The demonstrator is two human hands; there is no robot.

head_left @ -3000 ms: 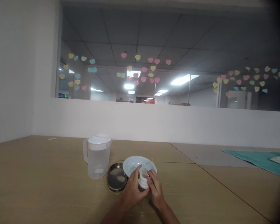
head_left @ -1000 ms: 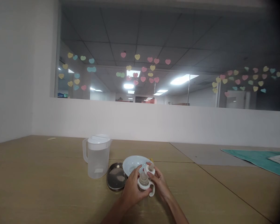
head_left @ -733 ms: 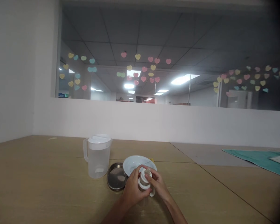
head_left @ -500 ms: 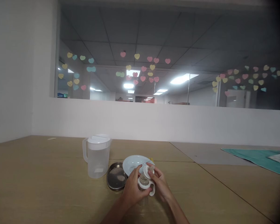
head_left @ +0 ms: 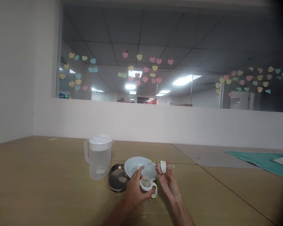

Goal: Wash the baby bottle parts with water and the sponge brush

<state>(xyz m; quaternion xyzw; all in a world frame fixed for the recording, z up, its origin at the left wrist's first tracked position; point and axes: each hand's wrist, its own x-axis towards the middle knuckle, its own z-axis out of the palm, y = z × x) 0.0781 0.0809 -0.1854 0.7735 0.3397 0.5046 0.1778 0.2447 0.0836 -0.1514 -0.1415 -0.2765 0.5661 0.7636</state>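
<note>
Left hand (head_left: 133, 191) grips the open, roughly upright bottle (head_left: 146, 181); right hand (head_left: 170, 185), just rightward, pinches the nipple cap (head_left: 163, 167) sideways, tip pointing away.

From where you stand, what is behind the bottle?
Behind the bottle is the bowl, with a thin stick across its right side. The left hand and bottle cover its near edge; anything there is hidden.

White bowl (head_left: 134, 163), teal cloth (head_left: 257, 160), tan table (head_left: 61, 175); pink, yellow, blue, green hearts (head_left: 125, 55).
</note>
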